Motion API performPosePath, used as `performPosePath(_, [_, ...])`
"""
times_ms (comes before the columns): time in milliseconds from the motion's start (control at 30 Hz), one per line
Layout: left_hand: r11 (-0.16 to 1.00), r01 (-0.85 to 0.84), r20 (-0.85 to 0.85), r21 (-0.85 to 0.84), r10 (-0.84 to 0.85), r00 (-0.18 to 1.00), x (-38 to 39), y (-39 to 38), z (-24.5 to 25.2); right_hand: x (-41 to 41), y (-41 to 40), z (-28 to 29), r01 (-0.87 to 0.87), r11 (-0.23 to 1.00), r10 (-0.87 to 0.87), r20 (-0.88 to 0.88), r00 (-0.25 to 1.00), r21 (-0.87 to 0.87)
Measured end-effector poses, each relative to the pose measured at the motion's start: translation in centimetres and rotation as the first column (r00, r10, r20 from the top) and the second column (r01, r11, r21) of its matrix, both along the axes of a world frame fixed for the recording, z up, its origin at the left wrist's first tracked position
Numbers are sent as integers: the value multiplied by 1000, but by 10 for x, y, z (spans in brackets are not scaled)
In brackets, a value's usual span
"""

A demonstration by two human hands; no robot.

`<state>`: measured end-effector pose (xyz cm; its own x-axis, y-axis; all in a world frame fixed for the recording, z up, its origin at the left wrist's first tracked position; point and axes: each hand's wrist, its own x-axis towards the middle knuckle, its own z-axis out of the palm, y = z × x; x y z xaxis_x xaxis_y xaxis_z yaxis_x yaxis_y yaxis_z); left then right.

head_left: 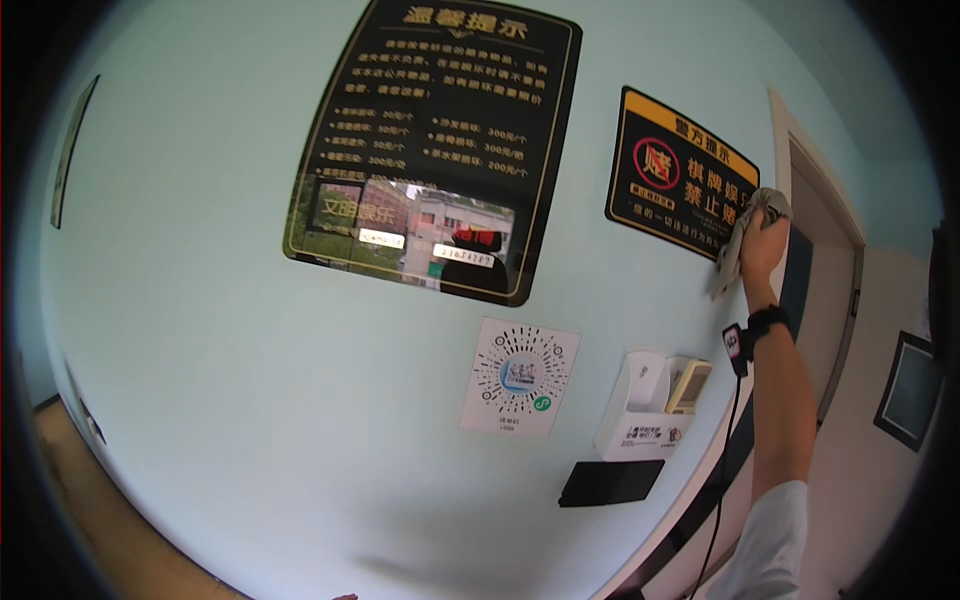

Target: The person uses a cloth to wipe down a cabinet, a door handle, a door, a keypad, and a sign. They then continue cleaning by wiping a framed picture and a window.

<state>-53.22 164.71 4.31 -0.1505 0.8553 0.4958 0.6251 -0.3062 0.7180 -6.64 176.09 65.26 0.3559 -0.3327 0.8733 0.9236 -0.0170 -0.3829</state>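
Observation:
My right hand (765, 240) holds a crumpled grey cloth (769, 204) against the right edge of a black sign with a yellow top band (679, 195). Part of the cloth hangs down beside the sign's lower right corner. A black strap with a small device and cable is around my right wrist. At the bottom edge, only a fingertip-sized bit of my left hand (346, 597) shows, so what it does is hidden. A larger glossy black sign (442, 97) with writing hangs on the pale wall, reflecting a window and buildings.
Below the signs are a white sheet with a round code (517, 379), a white wall holder (637, 427) with a cream remote control (688, 386), and a black panel (611, 482). A door frame (780, 135) stands right of the yellow-banded sign. A dark frame (906, 390) hangs farther right.

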Motion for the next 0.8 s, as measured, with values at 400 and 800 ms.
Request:
performPosePath(400, [995,-6,56,-97,11,998,-80,-17,-37,-245,34,72,-159,986,104,570,815,47])
performPosePath(800, [936,-56,79,-346,89,993,-247,-27,-33,-481,103,97,-162,986,141,651,746,-28])
